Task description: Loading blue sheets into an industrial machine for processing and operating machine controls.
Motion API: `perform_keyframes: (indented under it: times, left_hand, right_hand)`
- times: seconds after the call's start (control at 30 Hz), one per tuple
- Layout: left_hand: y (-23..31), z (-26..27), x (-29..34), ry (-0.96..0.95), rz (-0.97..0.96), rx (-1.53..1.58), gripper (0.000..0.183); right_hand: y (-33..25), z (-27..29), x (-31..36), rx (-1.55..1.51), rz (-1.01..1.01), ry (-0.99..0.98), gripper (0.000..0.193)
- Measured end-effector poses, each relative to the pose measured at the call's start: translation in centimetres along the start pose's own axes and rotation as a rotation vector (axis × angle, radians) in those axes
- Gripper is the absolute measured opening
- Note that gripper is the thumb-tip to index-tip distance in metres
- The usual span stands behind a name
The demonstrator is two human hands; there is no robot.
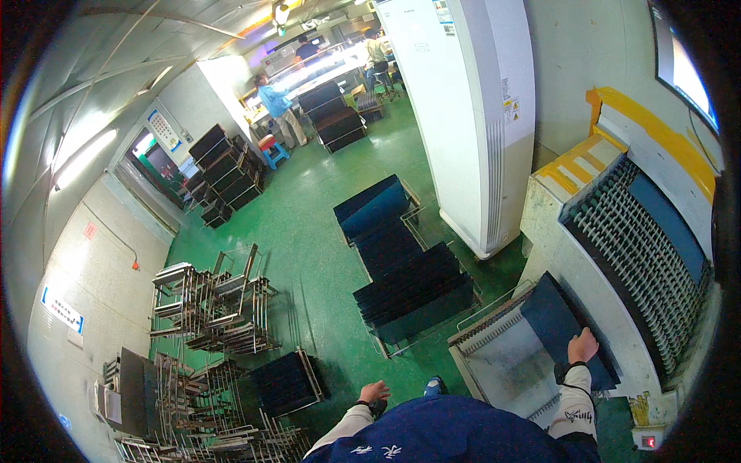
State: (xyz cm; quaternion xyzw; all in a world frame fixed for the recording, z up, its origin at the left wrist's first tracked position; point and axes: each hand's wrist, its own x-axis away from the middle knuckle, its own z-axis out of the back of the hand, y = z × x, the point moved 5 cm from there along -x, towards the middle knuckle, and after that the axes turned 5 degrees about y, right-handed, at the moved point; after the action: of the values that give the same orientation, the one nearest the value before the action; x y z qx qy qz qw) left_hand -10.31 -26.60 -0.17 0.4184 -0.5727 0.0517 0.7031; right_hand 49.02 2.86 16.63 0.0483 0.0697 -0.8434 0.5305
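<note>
- The dark panel [559, 320] leans in the slotted rack [494, 363] at your right, just beside the grey machine [641, 231]; its lower edge sits inside the rack.
- Your right hand [583, 346] pinches the panel's near edge, fingers curled over it.
- Your left hand [374, 392] hangs free over the green floor [309, 255], loosely half-curled, holding nothing.
- You seem to be mid-placement; next, guide the panel squarely between the rack's slots.

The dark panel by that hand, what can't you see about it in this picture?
Head view only:
- The dark panel: its lower end is hidden in the metal rack.
- Right hand: fingertips curl over the panel edge, grip unclear.
- Left hand: small, whether it holds anything is unclear.
</note>
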Motion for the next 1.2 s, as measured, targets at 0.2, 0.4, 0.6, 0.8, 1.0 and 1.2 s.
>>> perform_keyframes:
  times: [0.2, 0.4, 0.6, 0.8, 1.0, 1.2]
  left_hand:
    - [-0.4, 0.4, -0.8, -0.008, 0.018, 0.05, 0.041]
    - [-0.3, 0.2, -0.5, 0.02, 0.028, 0.065, 0.042]
    - [-0.1, 0.1, -0.2, 0.035, 0.031, 0.033, 0.041]
    - [-0.2, 0.2, -0.4, -0.002, 0.028, -0.006, 0.04]
    - [-0.2, 0.3, -0.4, 0.026, 0.014, -0.014, 0.041]
    - [0.0, 0.0, 0.0, -0.001, 0.024, 0.024, 0.043]
  right_hand:
    - [-0.2, 0.4, 0.1, -0.034, 0.028, 0.061, 0.024]
    - [0.0, 0.3, 0.1, -0.043, 0.018, 0.056, 0.026]
    - [0.0, 0.1, 0.0, 0.006, 0.018, 0.033, 0.026]
    - [0.0, 0.2, 0.0, -0.001, 0.011, 0.023, 0.025]
    - [-0.1, 0.3, 0.1, -0.03, 0.051, 0.106, 0.021]
    - [0.2, -0.4, 0.0, -0.021, 0.048, 0.129, 0.022]
